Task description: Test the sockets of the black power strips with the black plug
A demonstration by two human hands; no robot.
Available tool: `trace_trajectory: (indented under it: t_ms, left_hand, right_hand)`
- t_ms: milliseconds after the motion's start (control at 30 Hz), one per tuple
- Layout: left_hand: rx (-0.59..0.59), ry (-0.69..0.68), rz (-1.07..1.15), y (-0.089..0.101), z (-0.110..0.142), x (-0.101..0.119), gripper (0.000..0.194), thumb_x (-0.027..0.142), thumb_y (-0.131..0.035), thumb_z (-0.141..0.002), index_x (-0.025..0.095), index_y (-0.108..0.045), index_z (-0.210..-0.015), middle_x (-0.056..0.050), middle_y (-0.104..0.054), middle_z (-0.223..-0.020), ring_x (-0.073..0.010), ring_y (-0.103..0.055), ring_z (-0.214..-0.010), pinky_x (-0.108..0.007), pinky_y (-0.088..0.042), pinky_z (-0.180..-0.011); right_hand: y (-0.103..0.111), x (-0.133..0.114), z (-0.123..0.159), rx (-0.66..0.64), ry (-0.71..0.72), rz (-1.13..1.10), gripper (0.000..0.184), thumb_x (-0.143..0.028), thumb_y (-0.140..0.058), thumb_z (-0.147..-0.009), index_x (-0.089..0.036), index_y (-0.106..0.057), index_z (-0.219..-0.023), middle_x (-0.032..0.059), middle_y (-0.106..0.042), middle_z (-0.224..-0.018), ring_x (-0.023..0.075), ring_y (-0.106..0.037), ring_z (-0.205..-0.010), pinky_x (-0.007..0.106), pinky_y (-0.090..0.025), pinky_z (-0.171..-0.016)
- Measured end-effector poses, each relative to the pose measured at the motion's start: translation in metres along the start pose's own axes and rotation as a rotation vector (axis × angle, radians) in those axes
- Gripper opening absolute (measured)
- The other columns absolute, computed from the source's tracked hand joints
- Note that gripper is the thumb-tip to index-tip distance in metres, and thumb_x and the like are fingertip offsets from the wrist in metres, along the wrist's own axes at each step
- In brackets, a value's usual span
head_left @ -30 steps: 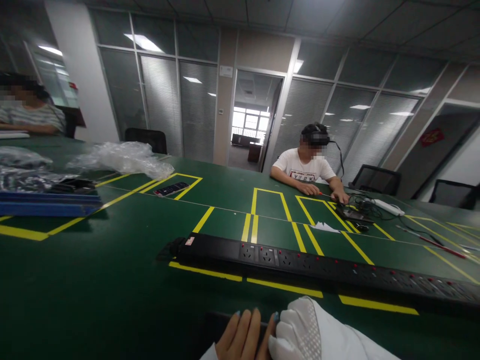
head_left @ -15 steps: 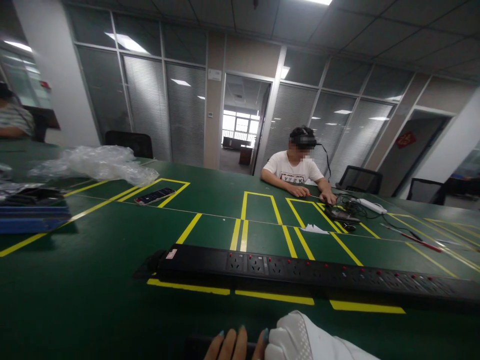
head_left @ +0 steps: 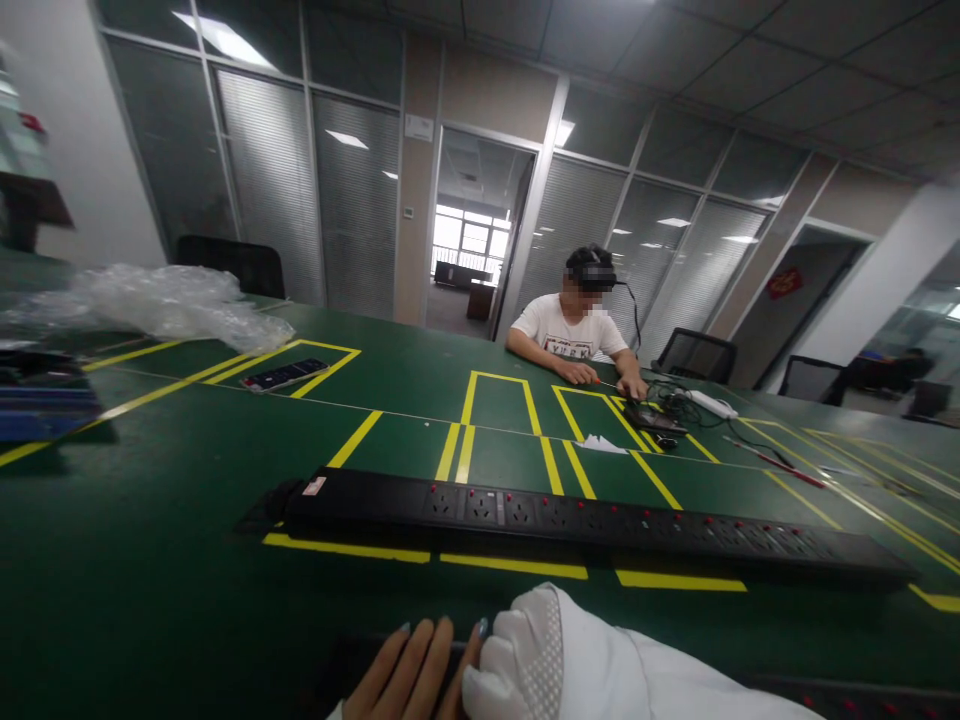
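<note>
My left hand (head_left: 412, 670) is bare, with blue-grey nails. Its fingers are stretched out over a dark flat thing (head_left: 341, 655) at the bottom edge, too dim to name. My right hand (head_left: 517, 650) wears a white glove with small dots and comes in from the right in a white sleeve (head_left: 667, 675). Its fingers are curled, and what they hold, if anything, is hidden. The left fingers lie against the gloved fist. Just beyond both hands, a long black power strip (head_left: 405, 515) with red switches lies across the green table (head_left: 187, 560).
Across the table a person (head_left: 570, 330) handles a thin red-handled tool near dark devices and cables (head_left: 667, 400). A phone-like device (head_left: 285, 375), clear plastic wrap (head_left: 150, 300) and a blue box (head_left: 45, 410) lie left. Another strip (head_left: 862, 697) shows at bottom right.
The view has shifted, so the table and strip sit further left and slightly higher. Both hands show more fully, left of where they were, still together.
</note>
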State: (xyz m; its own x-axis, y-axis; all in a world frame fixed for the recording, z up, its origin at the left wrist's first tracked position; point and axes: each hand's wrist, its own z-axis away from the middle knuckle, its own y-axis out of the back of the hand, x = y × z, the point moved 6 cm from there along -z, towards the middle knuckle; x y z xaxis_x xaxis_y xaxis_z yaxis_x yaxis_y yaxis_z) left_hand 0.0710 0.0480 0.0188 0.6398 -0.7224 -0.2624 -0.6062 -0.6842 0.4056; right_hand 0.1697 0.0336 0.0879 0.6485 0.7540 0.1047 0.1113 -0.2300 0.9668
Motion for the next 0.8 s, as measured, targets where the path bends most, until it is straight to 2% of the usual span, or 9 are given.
trace_trajectory:
  t_ms: [167,233,333,433,533,633,700,800]
  left_hand:
    - [-0.075,-0.009,0.013,-0.001,0.005,0.003,0.049,0.005,-0.021,-0.094,0.019,-0.067,-0.104,-0.006,-0.074,-0.090,-0.0186,-0.069,-0.081,-0.034,-0.044,-0.082]
    - [-0.079,0.016,0.029,-0.001,0.008,0.004,0.048,0.007,-0.022,-0.094,0.019,-0.067,-0.106,-0.007,-0.074,-0.095,-0.0198,-0.068,-0.086,-0.035,-0.044,-0.085]
    - [-0.111,0.038,0.076,-0.001,0.014,0.005,0.042,0.030,-0.029,-0.096,0.015,-0.067,-0.106,-0.012,-0.071,-0.103,-0.0251,-0.066,-0.094,-0.039,-0.043,-0.089]
    - [-0.197,0.043,0.100,-0.003,0.018,0.006,0.054,0.052,-0.035,-0.089,0.013,-0.064,-0.111,-0.015,-0.067,-0.112,-0.0295,-0.063,-0.102,-0.042,-0.043,-0.092]
    - [-0.264,0.061,0.081,-0.003,0.018,0.006,0.058,0.054,-0.039,-0.084,0.015,-0.060,-0.120,-0.014,-0.066,-0.114,-0.0292,-0.062,-0.103,-0.041,-0.043,-0.092]
    - [-0.286,0.063,0.085,-0.004,0.017,0.006,0.052,0.051,-0.040,-0.083,0.016,-0.064,-0.114,-0.014,-0.067,-0.113,-0.0296,-0.063,-0.102,-0.042,-0.045,-0.091]
    - [-0.288,0.055,0.089,-0.003,0.017,0.006,0.046,0.046,-0.043,-0.082,0.016,-0.066,-0.108,-0.014,-0.067,-0.112,-0.0304,-0.063,-0.101,-0.043,-0.046,-0.090]
    - [-0.307,0.040,0.088,-0.003,0.015,0.006,0.046,0.046,-0.044,-0.082,0.015,-0.066,-0.108,-0.015,-0.067,-0.111,-0.0314,-0.063,-0.100,-0.045,-0.047,-0.088]
  right_hand:
    - [-0.004,-0.003,-0.001,-0.020,0.028,-0.027,0.027,-0.046,-0.053,-0.089,-0.024,-0.064,-0.079,0.0024,-0.066,-0.076,0.0173,-0.062,-0.099,0.024,-0.054,-0.069]
    - [-0.004,-0.002,-0.001,-0.025,0.032,-0.033,0.026,-0.045,-0.052,-0.089,-0.025,-0.064,-0.077,0.0022,-0.066,-0.073,0.0169,-0.061,-0.101,0.023,-0.053,-0.068]
    - [-0.005,0.003,0.000,-0.028,0.022,-0.034,0.027,-0.042,-0.050,-0.091,-0.019,-0.062,-0.083,0.0030,-0.066,-0.077,0.0154,-0.064,-0.085,0.026,-0.052,-0.066]
    - [-0.006,0.006,0.002,-0.021,0.016,-0.027,0.025,-0.038,-0.051,-0.090,-0.015,-0.060,-0.086,0.0039,-0.066,-0.080,0.0142,-0.062,-0.071,0.029,-0.050,-0.064]
    - [-0.006,0.004,0.003,-0.003,0.024,-0.038,0.024,-0.037,-0.048,-0.090,-0.019,-0.060,-0.082,0.0055,-0.067,-0.080,0.0150,-0.061,-0.073,0.026,-0.048,-0.062]
    - [-0.007,0.007,0.002,0.019,0.001,-0.075,0.021,-0.036,-0.047,-0.088,-0.022,-0.059,-0.080,0.0030,-0.066,-0.075,0.0143,-0.060,-0.069,0.023,-0.044,-0.059]
    - [-0.009,0.014,0.002,0.038,-0.049,-0.130,0.018,-0.037,-0.052,-0.084,-0.022,-0.060,-0.085,-0.0008,-0.063,-0.069,0.0127,-0.057,-0.061,0.022,-0.042,-0.056]
    - [-0.010,0.024,0.004,0.080,-0.086,-0.252,0.024,-0.037,-0.056,-0.079,-0.020,-0.059,-0.095,-0.0058,-0.058,-0.064,0.0089,-0.051,-0.053,0.019,-0.039,-0.053]
